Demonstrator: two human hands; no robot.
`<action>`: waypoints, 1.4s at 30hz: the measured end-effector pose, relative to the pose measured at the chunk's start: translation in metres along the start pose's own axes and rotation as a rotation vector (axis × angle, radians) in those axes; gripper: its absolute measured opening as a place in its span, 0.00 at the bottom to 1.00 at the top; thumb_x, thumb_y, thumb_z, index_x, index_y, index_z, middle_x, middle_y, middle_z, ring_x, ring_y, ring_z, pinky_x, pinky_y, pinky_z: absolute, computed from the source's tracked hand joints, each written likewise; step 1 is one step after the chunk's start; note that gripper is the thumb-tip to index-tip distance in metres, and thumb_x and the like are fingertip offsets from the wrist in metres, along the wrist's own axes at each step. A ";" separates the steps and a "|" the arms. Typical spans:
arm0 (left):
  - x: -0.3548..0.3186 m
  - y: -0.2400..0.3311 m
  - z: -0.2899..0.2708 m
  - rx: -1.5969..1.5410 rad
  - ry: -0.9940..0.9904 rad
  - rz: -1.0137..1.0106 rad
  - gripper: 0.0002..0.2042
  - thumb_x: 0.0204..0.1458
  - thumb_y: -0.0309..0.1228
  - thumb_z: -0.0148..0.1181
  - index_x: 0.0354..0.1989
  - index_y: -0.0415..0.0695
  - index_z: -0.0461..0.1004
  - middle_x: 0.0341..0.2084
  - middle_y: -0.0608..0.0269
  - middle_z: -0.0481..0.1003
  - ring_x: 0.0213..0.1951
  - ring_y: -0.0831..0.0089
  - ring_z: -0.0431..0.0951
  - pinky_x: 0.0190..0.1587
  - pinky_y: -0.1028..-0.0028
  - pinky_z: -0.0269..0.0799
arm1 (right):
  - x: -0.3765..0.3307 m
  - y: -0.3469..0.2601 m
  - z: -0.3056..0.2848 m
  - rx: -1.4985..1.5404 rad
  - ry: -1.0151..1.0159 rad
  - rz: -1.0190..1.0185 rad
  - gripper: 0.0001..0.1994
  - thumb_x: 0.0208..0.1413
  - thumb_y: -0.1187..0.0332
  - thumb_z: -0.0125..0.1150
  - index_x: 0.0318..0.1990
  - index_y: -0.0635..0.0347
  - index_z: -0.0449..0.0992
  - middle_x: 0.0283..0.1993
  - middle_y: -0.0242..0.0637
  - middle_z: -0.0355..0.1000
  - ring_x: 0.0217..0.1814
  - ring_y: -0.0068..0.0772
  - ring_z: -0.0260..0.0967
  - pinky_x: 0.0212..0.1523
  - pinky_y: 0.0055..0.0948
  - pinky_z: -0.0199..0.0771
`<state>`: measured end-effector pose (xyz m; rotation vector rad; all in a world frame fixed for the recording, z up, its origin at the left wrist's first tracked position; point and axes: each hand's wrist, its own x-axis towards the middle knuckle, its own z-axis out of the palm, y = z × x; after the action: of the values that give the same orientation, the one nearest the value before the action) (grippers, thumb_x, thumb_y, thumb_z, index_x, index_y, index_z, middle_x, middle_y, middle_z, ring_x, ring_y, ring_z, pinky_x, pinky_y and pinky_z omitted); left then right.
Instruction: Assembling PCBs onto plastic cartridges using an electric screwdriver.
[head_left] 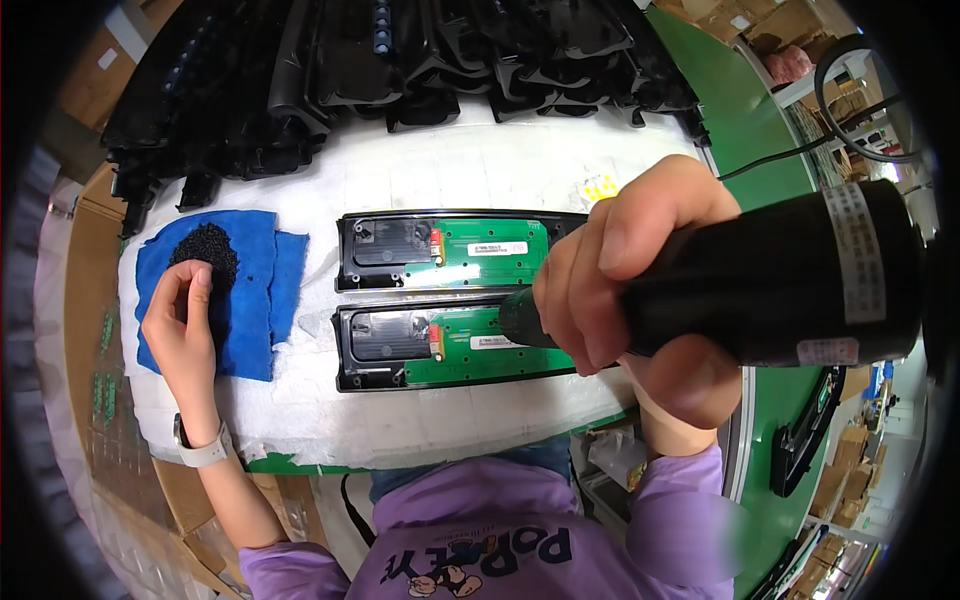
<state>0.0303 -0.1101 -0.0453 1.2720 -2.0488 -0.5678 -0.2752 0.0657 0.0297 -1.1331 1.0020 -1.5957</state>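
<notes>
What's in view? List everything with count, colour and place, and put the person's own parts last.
Housings: several overlapping, black, far side
Cloth: one, blue, left
Small pieces: one heap, black, on the cloth
Casings: two, black, centre
Circuit boards: two, green, in the casings
Driver tool: one, black, in the right hand
Cable: one, black, upper right
Covering: one, white, under the casings
Work surface: one, green, right
Cardboard boxes: several, brown, picture's edges
Watch: one, white strap, left wrist
Shirt: one, purple, bottom
Left hand: one, bare, at the heap
Right hand: one, bare, around the tool
</notes>
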 end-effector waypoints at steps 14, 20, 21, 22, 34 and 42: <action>0.006 0.034 0.015 -0.320 -0.219 -0.087 0.06 0.54 0.26 0.55 0.32 0.35 0.74 0.26 0.69 0.72 0.29 0.84 0.69 0.34 0.85 0.64 | 0.017 0.012 0.013 -0.195 -0.026 -0.042 0.15 0.42 0.73 0.65 0.30 0.61 0.60 0.17 0.32 0.62 0.14 0.21 0.58 0.13 0.18 0.56; 0.013 0.085 0.044 -0.576 -0.561 -0.237 0.06 0.53 0.26 0.56 0.32 0.36 0.74 0.23 0.70 0.73 0.26 0.86 0.70 0.30 0.85 0.66 | 0.022 0.022 0.015 0.011 -0.021 -0.085 0.13 0.40 0.80 0.60 0.30 0.62 0.61 0.17 0.33 0.62 0.15 0.21 0.59 0.17 0.20 0.60; 0.012 0.093 0.050 -0.610 -0.608 -0.280 0.06 0.53 0.26 0.56 0.33 0.36 0.74 0.23 0.70 0.73 0.26 0.86 0.70 0.30 0.86 0.66 | 0.022 0.023 0.015 0.002 -0.029 -0.089 0.13 0.41 0.79 0.61 0.30 0.62 0.61 0.17 0.33 0.62 0.15 0.21 0.59 0.17 0.20 0.60; 0.012 0.094 0.060 -0.659 -0.665 -0.262 0.06 0.53 0.26 0.56 0.33 0.36 0.74 0.23 0.69 0.73 0.26 0.86 0.70 0.30 0.85 0.67 | 0.022 0.023 0.013 -0.010 -0.034 -0.095 0.14 0.41 0.78 0.63 0.31 0.62 0.61 0.18 0.33 0.62 0.16 0.22 0.60 0.17 0.20 0.60; -0.024 0.134 0.069 -0.907 -0.879 -0.473 0.05 0.54 0.25 0.55 0.35 0.36 0.74 0.24 0.68 0.74 0.25 0.87 0.69 0.28 0.86 0.66 | 0.014 -0.001 -0.026 0.623 0.060 -0.499 0.13 0.50 0.64 0.61 0.36 0.59 0.63 0.17 0.28 0.66 0.12 0.20 0.64 0.17 0.24 0.64; -0.028 0.134 0.068 -0.966 -0.978 -0.528 0.07 0.52 0.23 0.56 0.38 0.34 0.73 0.27 0.64 0.75 0.28 0.84 0.73 0.30 0.85 0.68 | 0.008 0.000 -0.019 0.595 0.040 -0.660 0.12 0.48 0.69 0.63 0.31 0.60 0.63 0.15 0.33 0.68 0.10 0.24 0.66 0.12 0.23 0.69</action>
<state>-0.0926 -0.0249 -0.0129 0.9346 -1.5565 -2.4294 -0.2945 0.0597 0.0267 -1.0494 0.1126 -2.2371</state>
